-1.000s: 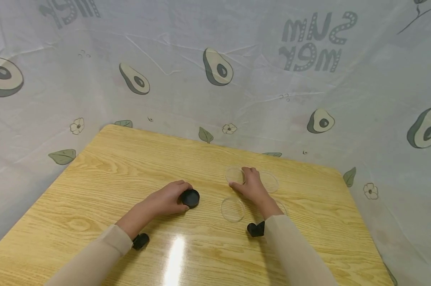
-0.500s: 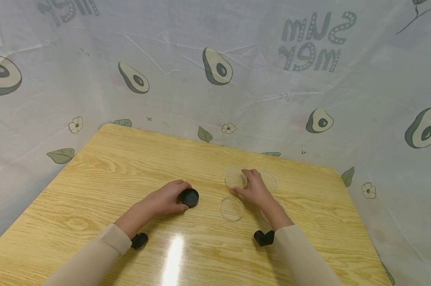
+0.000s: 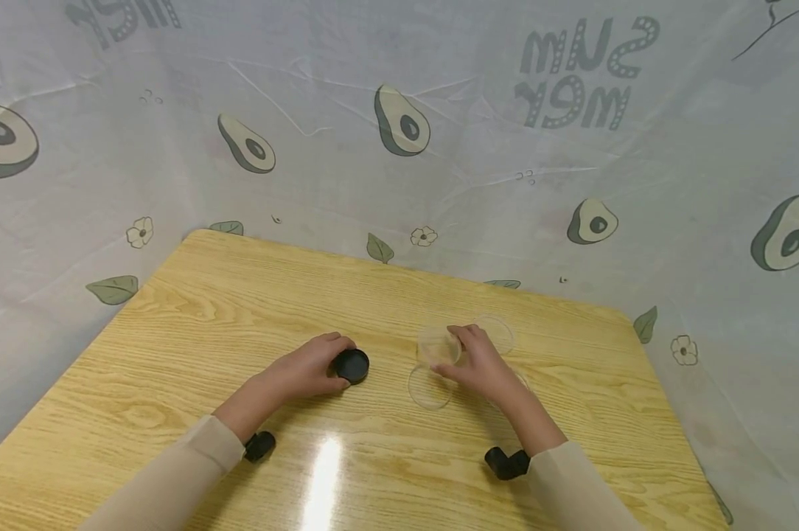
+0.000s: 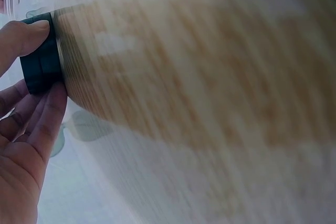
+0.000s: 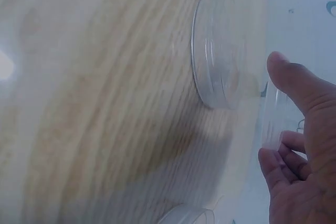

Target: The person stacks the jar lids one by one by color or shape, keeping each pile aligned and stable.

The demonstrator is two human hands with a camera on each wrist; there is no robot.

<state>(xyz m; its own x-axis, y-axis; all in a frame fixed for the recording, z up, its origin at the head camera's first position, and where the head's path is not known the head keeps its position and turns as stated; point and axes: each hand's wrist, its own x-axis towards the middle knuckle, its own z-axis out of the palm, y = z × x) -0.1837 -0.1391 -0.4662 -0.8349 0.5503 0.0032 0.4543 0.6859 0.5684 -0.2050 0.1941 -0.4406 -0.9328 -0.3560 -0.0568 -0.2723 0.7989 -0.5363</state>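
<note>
My left hand [image 3: 309,369] grips a small black round dish-like piece [image 3: 353,366] with a raised rim, its thumb on one side and fingers on the other. That piece [image 4: 42,59] stands on the table in the left wrist view. Off to the right, my right hand [image 3: 484,366] pinches a clear petri dish [image 3: 438,345] by its edge; the right wrist view has this dish [image 5: 273,119] raised above the surface. Just nearer lies a second clear petri dish [image 3: 430,391]. Another petri dish [image 3: 500,335] lies behind the right hand, and one more [image 3: 524,380] is partly hidden by the right forearm.
Both hands work over a wood-grain table [image 3: 253,295]. A pale curtain [image 3: 333,184] with avocado prints hangs along its back and sides. Black wrist cameras [image 3: 506,464] stick out by both sleeves. Light glares off the table's front.
My right hand has picked up the back-left petri dish and brought it toward me, so it now hangs partly over the nearer dish. The left hand and black piece stay put.
</note>
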